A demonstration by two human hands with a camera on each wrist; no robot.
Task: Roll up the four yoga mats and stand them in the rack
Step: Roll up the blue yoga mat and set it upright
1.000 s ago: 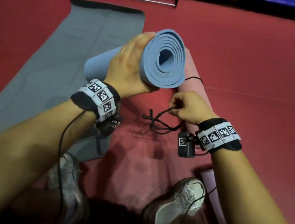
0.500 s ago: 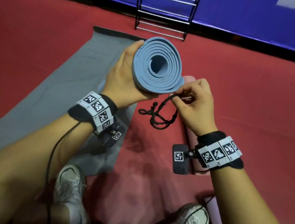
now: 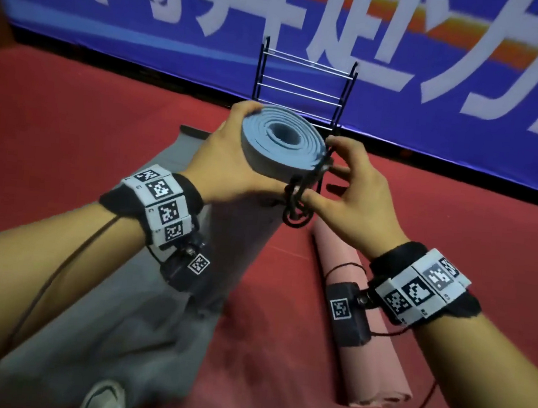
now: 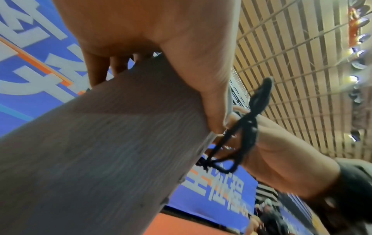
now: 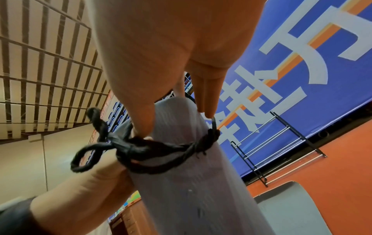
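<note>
My left hand [image 3: 223, 157] grips a rolled blue mat [image 3: 282, 149] near its top end and holds it upright, spiral end facing up. My right hand [image 3: 343, 191] holds a black cord [image 3: 296, 206] against the roll's right side. In the right wrist view the cord [image 5: 151, 151] loops around the blue mat [image 5: 191, 182], stretched between thumb and fingers. In the left wrist view my left hand [image 4: 161, 47] wraps the mat [image 4: 100, 151], with the cord [image 4: 241, 135] beside my thumb. The black wire rack [image 3: 304, 86] stands just behind the roll.
A grey mat [image 3: 120, 321] lies flat on the red floor to the left. A rolled pink mat [image 3: 377, 359] with a thin cord around it lies on the floor to the right. A blue banner wall [image 3: 436, 55] runs behind the rack. My shoe [image 3: 104, 401] shows below.
The blue roll has been lifted and tipped upright, closer to the rack. My right hand raised the cord from below the roll to its top end, where it now loops the mat.
</note>
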